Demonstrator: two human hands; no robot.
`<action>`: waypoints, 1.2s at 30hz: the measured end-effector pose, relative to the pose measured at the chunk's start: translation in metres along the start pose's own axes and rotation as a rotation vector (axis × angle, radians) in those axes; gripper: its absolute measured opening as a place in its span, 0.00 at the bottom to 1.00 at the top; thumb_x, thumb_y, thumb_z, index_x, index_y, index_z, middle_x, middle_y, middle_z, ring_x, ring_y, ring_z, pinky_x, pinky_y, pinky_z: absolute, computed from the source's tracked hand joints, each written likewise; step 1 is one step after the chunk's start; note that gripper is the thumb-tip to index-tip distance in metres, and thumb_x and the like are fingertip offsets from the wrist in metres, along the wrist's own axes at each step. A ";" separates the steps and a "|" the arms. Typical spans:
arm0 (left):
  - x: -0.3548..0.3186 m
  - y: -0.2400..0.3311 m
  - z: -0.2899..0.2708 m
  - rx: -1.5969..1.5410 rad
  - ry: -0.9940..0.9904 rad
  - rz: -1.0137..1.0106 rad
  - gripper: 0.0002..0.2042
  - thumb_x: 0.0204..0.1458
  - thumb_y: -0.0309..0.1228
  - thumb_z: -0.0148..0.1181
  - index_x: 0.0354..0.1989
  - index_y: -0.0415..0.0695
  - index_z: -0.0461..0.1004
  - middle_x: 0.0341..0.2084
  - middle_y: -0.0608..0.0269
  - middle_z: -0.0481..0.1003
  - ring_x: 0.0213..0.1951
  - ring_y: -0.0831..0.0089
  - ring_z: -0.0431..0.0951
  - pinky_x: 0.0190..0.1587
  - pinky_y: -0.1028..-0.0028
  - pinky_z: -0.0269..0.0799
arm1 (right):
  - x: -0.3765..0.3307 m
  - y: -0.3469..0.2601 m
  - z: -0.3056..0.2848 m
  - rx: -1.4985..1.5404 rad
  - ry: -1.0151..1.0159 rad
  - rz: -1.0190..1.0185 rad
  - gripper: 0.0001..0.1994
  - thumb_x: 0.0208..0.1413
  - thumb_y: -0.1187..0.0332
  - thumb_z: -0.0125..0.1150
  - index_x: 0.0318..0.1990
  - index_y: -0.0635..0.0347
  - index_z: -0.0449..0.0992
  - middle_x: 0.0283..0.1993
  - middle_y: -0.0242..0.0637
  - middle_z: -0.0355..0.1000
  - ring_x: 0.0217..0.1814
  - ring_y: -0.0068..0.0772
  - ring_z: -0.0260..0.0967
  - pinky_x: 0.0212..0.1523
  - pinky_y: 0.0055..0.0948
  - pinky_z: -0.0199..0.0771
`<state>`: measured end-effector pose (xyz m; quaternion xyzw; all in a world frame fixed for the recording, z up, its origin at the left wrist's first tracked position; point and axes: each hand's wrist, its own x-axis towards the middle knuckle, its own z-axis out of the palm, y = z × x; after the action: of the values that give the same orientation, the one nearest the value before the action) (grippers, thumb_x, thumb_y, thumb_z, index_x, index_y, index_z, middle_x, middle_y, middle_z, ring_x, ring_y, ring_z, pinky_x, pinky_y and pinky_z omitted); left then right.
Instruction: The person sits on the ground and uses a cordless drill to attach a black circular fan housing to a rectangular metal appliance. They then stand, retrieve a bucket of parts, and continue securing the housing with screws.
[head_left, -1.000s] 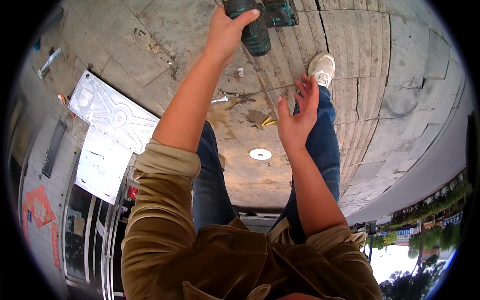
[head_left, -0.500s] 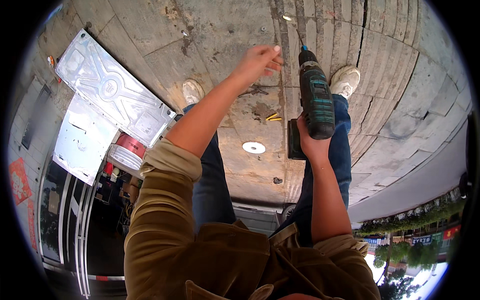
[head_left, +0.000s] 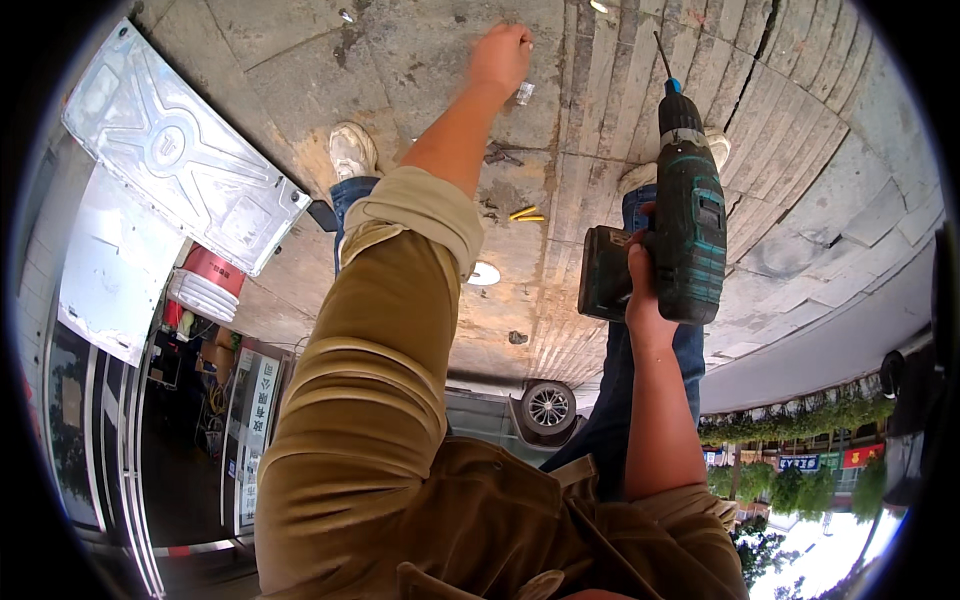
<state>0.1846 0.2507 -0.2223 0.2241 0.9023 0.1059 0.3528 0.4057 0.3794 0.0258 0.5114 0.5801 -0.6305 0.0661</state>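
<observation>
Grey-brown stone paving (head_left: 290, 95) spreads across most of the frame, seen from above between a standing person's feet. Brown fabric of a rolled-up sleeve (head_left: 365, 400) fills the lower middle. At the upper left of the frame lies an embossed silver metal panel (head_left: 165, 145), with a plain white panel (head_left: 115, 265) just below it; neither is touched by a hand or tool.

Right of centre is a black-and-teal cordless drill (head_left: 690, 240), raised in front of the person's leg, its battery toward the centre. The right hand (head_left: 648, 300) grasps its handle, fingers wrapped around the grip. At the upper centre, the left hand (head_left: 500, 55) reaches out low over the paving with fingers curled inward; whether they pinch anything I cannot tell.

Smaller things lie on the ground: a round white disc (head_left: 485, 274) near the centre, a clear scrap (head_left: 524, 93) just beside the left hand, and two slim yellow pieces (head_left: 526, 214) between the feet.

As far as shows, preparation is done: the drill is in hand and a long thin bit (head_left: 663, 55) is fitted, pointing to the upper edge. Actual drilling appears not yet begun, since the bit seems to meet no surface.
</observation>
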 end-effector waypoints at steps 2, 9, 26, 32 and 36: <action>-0.046 0.006 -0.033 -0.272 0.137 -0.018 0.03 0.44 0.28 0.61 0.29 0.46 0.76 0.40 0.62 0.71 0.39 0.62 0.73 0.41 0.66 0.71 | 0.003 0.009 0.002 -0.082 -0.009 -0.079 0.20 0.47 0.79 0.51 0.51 0.61 0.66 0.48 0.34 0.66 0.39 0.21 0.65 0.43 0.24 0.67; -0.244 -0.001 -0.273 -0.502 0.111 -0.101 0.04 0.46 0.21 0.59 0.31 0.39 0.72 0.30 0.63 0.70 0.31 0.74 0.74 0.35 0.77 0.68 | -0.042 0.016 0.018 0.166 -0.054 -0.152 0.19 0.47 0.81 0.51 0.50 0.61 0.68 0.45 0.32 0.68 0.39 0.23 0.66 0.43 0.24 0.66; -0.701 -0.234 -0.392 -1.414 0.614 -0.881 0.01 0.53 0.23 0.53 0.32 0.42 0.68 0.30 0.65 0.74 0.33 0.75 0.79 0.29 0.79 0.70 | -0.375 -0.388 0.107 -0.348 -0.428 -0.315 0.17 0.46 0.74 0.55 0.47 0.60 0.70 0.41 0.32 0.67 0.34 0.22 0.64 0.37 0.23 0.64; -0.754 -0.278 -0.447 -1.479 0.746 -0.896 0.02 0.53 0.23 0.53 0.33 0.42 0.68 0.33 0.62 0.75 0.34 0.76 0.78 0.31 0.79 0.70 | -0.438 -0.446 0.202 -0.288 -0.609 -0.344 0.16 0.48 0.76 0.56 0.47 0.62 0.70 0.41 0.32 0.68 0.32 0.21 0.64 0.36 0.22 0.65; -0.796 -0.278 -0.431 -1.527 0.781 -0.987 0.03 0.52 0.24 0.54 0.34 0.42 0.68 0.33 0.62 0.75 0.34 0.76 0.78 0.31 0.79 0.69 | -0.453 -0.471 0.240 -0.432 -0.754 -0.502 0.17 0.49 0.74 0.57 0.49 0.57 0.71 0.41 0.28 0.69 0.36 0.20 0.65 0.40 0.22 0.65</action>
<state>0.3162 -0.3883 0.4637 -0.5156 0.6369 0.5668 0.0850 0.1629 0.1062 0.6187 0.0671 0.7383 -0.6334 0.2219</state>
